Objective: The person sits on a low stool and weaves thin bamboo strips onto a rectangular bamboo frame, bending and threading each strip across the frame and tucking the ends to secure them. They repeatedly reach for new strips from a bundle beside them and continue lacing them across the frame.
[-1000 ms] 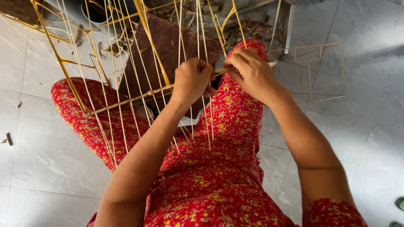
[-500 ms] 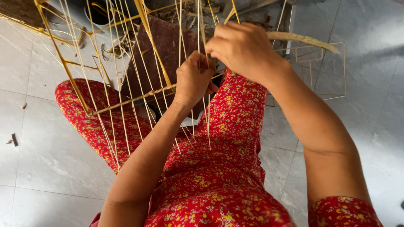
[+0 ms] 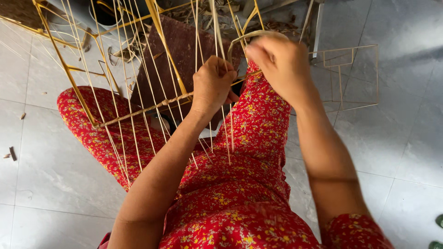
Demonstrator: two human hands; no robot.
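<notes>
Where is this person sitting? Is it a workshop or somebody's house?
Probably a home craft spot on the floor, not a proper workshop. The person sits on pale floor tiles, both hands on a frame of thin bamboo sticks, with dry scraps and a finished stick frame lying nearby.

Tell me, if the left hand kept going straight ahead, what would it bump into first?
Probably the thin pale bamboo sticks rising just past the left hand, which already grips them. Behind those lies the flat dark brown board, though depth is hard to judge.
</notes>
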